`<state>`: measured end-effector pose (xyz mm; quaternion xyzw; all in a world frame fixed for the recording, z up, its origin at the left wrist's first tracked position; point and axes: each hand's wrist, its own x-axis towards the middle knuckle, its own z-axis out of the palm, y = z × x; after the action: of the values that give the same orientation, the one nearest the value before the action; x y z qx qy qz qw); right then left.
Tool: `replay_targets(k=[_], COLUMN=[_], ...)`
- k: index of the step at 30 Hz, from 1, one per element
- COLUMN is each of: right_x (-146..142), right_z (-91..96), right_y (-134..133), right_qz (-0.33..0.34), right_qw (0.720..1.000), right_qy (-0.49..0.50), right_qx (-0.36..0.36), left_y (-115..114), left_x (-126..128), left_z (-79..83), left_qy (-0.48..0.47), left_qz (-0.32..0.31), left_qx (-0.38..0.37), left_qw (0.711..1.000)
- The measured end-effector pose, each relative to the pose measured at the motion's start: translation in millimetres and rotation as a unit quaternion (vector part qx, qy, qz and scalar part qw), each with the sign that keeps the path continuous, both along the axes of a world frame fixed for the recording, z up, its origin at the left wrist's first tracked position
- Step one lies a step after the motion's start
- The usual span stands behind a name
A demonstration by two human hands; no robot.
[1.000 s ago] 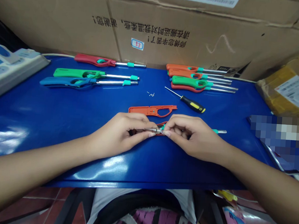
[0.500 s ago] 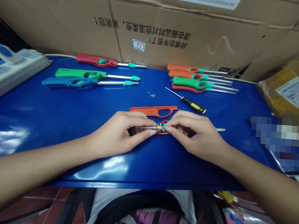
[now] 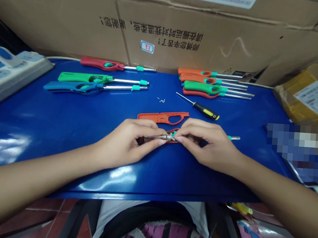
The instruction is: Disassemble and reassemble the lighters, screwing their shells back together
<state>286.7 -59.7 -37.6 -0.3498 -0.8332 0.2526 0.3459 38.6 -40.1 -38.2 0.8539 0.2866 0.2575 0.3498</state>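
Between thumb and fingers my left hand (image 3: 136, 138) pinches a clear lighter fuel tank (image 3: 157, 137), lying lengthwise. My right hand (image 3: 205, 138) is closed in a pinch at the tank's right end, by its small pale valve fitting; what its fingertips hold is too small to make out. Under both hands lies an orange-red lighter casing half (image 3: 174, 130), mostly covered. Its metal tube (image 3: 235, 138) shows past my right hand. Just behind lies the other casing half, an orange shell (image 3: 163, 117) with a trigger opening.
A black-and-yellow screwdriver (image 3: 206, 111) and small screws (image 3: 161, 100) lie behind the shell. Lighters in red (image 3: 100, 63), green (image 3: 82, 78) and blue (image 3: 71, 87) are at left; several more (image 3: 202, 87) are stacked at right. A cardboard box (image 3: 80, 30) backs the blue table (image 3: 66, 123). A power strip (image 3: 23, 69) stands left.
Both hands stay almost in place. The tank's right end and the fingertips at it have shifted very slightly; the view has moved a little too.
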Motion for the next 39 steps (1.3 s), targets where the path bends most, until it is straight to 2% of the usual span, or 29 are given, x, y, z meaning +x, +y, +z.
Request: replay_targets(k=[15,39], right_x=[-0.4,-0.6], right_z=[-0.4,0.5], right_y=[-0.7,-1.3], right_qz=[-0.006,0.016], right_qw=[1.000,0.999], right_qy=[0.001,-0.028], right_qx=[-0.011,0.028], left_y=[-1.3,-2.8], left_x=[1.1,1.5], left_z=[2.3,1.4], left_qy=[0.002,-0.004], left_qz=[0.001,-0.008], left_qx=[0.017,0.006], left_qw=[1.000,1.000])
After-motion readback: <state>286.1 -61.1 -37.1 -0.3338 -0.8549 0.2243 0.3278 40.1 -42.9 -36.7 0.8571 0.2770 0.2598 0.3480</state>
